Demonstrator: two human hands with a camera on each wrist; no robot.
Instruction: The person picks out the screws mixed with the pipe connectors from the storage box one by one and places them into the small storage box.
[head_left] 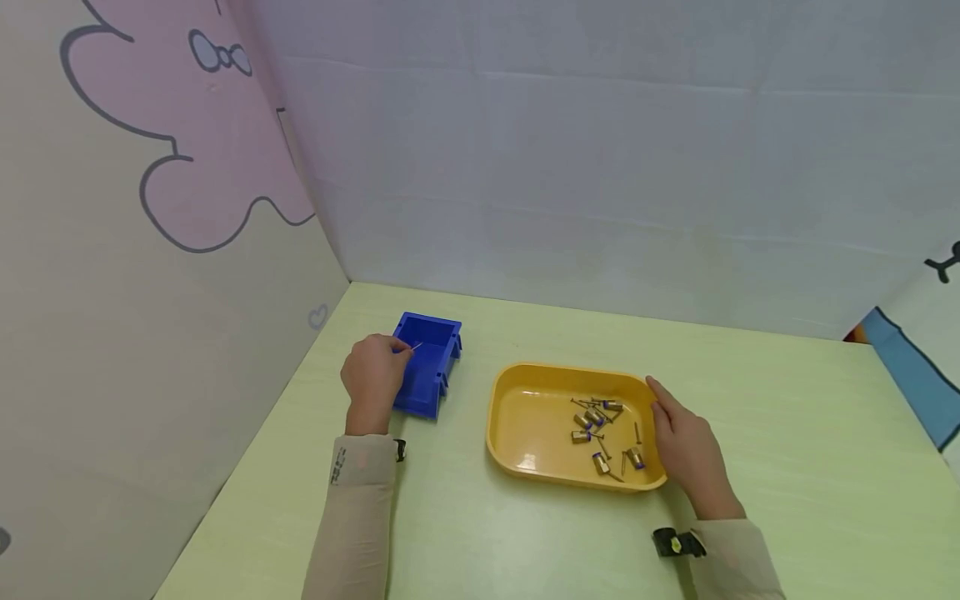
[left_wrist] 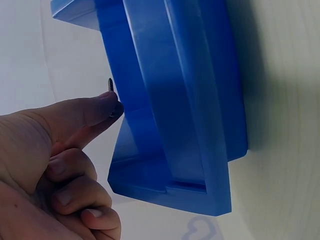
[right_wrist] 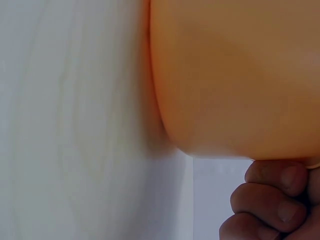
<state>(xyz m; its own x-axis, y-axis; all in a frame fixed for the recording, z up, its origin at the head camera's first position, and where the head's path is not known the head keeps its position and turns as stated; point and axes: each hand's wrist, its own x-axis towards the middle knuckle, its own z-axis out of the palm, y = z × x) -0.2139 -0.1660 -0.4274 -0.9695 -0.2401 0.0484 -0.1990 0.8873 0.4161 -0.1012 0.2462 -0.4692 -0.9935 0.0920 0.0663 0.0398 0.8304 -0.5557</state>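
Between thumb and index finger, my left hand (head_left: 372,375) pinches a small screw (left_wrist: 110,85) over the near-left side of a blue plastic bin (head_left: 424,377). The left wrist view shows the screw's threaded tip sticking up past the thumb, with the other fingers curled into the palm. My right hand (head_left: 692,454) grips the right rim of a yellow tray (head_left: 528,429), its lower fingers folded against the outer wall. Inside the tray's right half lie several loose screws (head_left: 637,433) and several brass fittings (head_left: 581,437) with blue rings.
Both containers stand on a pale green-yellow table (head_left: 540,542), the bin left of the tray. A white wall covering (head_left: 600,183) rises behind the table, and a wall with a pink cartoon print (head_left: 195,175) closes off the left side.
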